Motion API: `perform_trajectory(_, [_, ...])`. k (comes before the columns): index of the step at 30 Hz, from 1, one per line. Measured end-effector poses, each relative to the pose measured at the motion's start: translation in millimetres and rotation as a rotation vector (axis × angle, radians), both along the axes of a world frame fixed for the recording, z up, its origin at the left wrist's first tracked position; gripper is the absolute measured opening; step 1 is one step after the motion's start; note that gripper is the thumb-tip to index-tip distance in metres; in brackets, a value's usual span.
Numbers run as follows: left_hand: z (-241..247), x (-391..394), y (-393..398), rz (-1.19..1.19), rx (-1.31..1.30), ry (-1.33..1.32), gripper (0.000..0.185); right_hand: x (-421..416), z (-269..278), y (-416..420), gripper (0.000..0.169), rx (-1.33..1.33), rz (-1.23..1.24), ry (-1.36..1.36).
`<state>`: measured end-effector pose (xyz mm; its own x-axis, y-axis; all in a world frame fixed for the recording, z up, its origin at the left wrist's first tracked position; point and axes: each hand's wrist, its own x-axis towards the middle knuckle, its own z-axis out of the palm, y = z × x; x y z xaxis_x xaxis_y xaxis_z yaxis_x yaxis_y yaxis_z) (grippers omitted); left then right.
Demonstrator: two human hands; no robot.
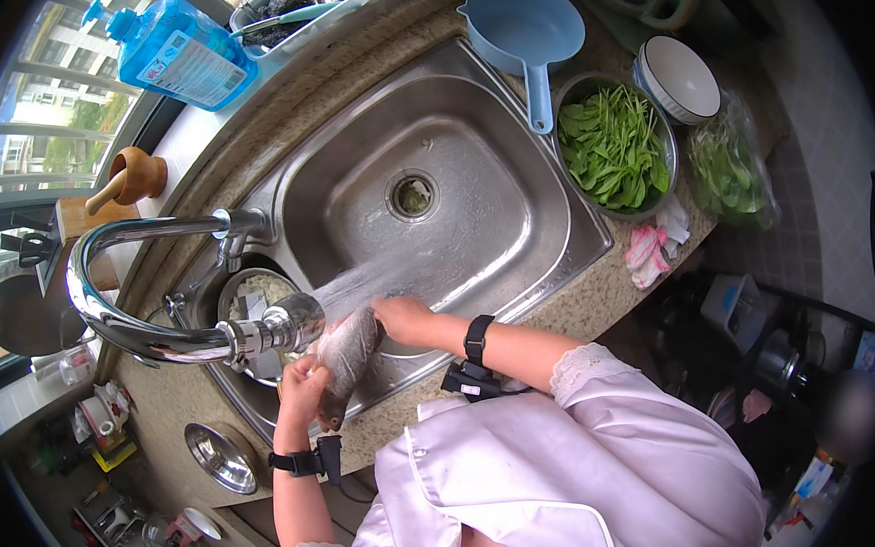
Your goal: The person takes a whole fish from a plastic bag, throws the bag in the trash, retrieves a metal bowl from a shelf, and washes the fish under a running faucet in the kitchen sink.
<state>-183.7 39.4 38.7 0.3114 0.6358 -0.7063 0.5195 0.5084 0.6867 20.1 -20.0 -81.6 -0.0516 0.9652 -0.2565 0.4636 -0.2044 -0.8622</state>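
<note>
A whole silvery fish [351, 354] is held in both hands over the near edge of the stainless-steel sink [468, 159]. My left hand [303, 387] grips it near the head, which points down towards me. My right hand [404, 319] holds the other end, with the tail hidden behind the fingers. Right above the fish is the spray head [296, 323] of the chrome faucet [104, 294]. Water fans out of it across the fish and into the large basin. Greenish scraps sit in the drain strainer [413, 195].
Right of the sink stand a blue ladle [524, 27], a metal bowl of leafy greens [614, 150], a white bowl [677, 78] and a plastic bag of greens [728, 165]. A small steel bowl [222, 458] rests at the left front. Blue pump bottle [184, 59] and wooden mortar [138, 175] line the window ledge.
</note>
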Motion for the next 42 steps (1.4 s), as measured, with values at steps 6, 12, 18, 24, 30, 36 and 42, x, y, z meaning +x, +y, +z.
perform_trajectory(6, [-5,5,-1,0.049,0.022,0.005,0.013,-7,48,-7,0.017,0.009,0.167,0.024])
perform_trajectory(12, [-8,5,-1,0.025,0.062,0.005,0.013,1,11,0,0.016,0.012,0.032,-0.066])
perform_trajectory(18, [-5,4,1,0.041,0.014,-0.053,0.007,1,53,-2,0.017,-0.018,0.18,0.02])
perform_trajectory(24, [-13,1,3,0.01,0.032,-0.024,0.006,3,50,7,0.017,-0.119,0.116,-0.057])
perform_trajectory(30, [-17,-3,2,0.029,0.025,-0.065,0.005,3,50,9,0.019,-0.043,0.163,-0.056])
perform_trajectory(36, [1,23,0,0.093,0.011,-0.048,0.017,-12,76,2,0.021,-0.101,0.196,-0.011])
perform_trajectory(42, [-11,13,0,0.061,0.028,-0.022,0.014,-12,64,9,0.018,-0.091,0.171,-0.022])
